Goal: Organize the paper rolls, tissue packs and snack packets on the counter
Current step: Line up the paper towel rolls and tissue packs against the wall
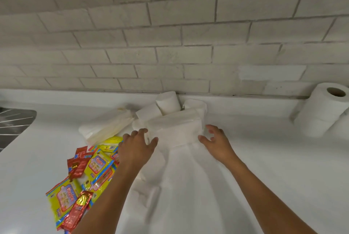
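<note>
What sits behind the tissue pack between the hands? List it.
Behind the tissue pack, three small paper rolls stand near the tiled wall. Their lower parts are covered by the pack, so whatever lies at their bases cannot be seen.

A home kitchen: white counter [264,158] under a brick-pattern tiled backsplash [170,35], steel sink drainboard [13,122] at left.

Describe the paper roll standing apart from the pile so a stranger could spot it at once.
Follow the tiled wall to the counter's far right end. The paper roll stands there alone on top of another roll, against the wall. Unlike the small rolls in the middle pile, it is large and shows its brown core.
</note>
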{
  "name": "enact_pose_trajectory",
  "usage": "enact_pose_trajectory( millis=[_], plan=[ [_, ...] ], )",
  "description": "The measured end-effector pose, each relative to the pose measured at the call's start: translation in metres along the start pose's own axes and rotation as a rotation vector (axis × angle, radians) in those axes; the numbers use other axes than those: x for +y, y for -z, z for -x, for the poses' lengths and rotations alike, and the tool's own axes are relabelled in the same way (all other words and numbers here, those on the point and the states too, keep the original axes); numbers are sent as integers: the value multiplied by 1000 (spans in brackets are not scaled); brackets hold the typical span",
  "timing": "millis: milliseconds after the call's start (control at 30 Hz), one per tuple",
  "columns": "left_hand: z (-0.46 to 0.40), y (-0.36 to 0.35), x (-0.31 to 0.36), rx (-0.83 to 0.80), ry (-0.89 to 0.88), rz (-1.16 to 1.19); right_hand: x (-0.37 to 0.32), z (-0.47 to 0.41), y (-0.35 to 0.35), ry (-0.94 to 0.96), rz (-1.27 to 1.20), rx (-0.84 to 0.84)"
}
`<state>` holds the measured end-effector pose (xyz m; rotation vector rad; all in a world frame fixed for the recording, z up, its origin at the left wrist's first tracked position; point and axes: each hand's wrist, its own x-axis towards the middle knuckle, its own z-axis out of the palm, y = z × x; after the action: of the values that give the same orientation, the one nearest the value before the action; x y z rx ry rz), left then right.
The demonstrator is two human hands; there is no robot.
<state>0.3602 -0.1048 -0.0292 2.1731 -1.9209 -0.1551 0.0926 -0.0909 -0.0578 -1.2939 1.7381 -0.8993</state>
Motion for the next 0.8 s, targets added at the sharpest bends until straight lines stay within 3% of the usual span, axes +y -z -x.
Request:
enact_pose_trajectory(
  millis=[400, 633, 800],
  plan=[
    [-52, -14, 28, -184, 101, -9, -27, -49, -17, -146, -144, -113],
    [-49, -16, 29, -185, 81, 136, -19, -45, -14, -168, -228, -131],
    [-39, -8, 38, -159, 53, 305, -10, -39, -6, -268, -439, -143]
  ],
)
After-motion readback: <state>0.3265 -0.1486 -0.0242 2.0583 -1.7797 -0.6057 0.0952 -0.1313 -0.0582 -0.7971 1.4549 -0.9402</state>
